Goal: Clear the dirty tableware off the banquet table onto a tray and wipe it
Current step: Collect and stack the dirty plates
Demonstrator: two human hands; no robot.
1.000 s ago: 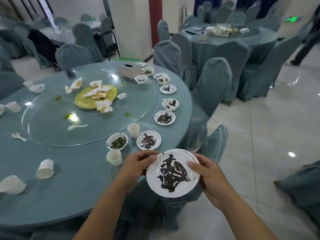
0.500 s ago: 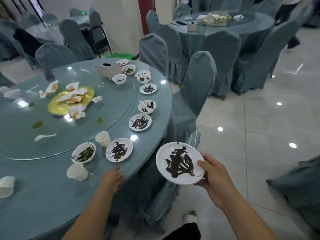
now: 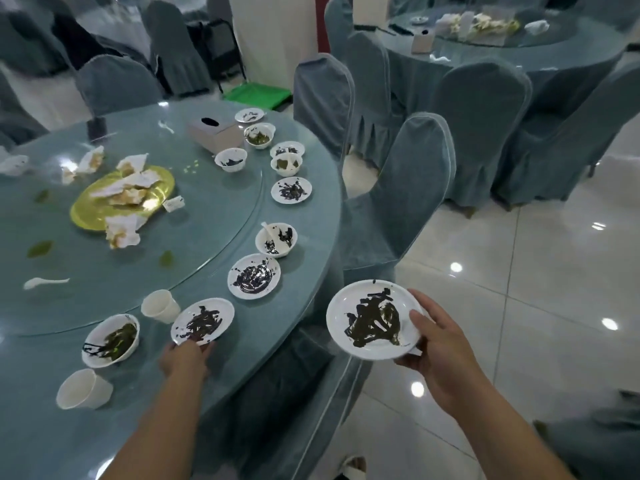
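Plates first: right hand (image 3: pixel 440 344) grips a smeared plate (image 3: pixel 372 318) by its rim, held just off the bench (image 3: pixel 263 327) edge. Left hand (image 3: pixel 185 356) touches the near rim of the next plate (image 3: pixel 202 322); whether it grips, I cannot tell. Lift it level, then stack squarely.

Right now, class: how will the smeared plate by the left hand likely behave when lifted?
The plate looks thin and shallow, so probably light and stiff enough to lift by its rim. Its dark smears reach near the rim, so a grip by the left hand may slip. Flat-bottomed, it should slide, not roll.
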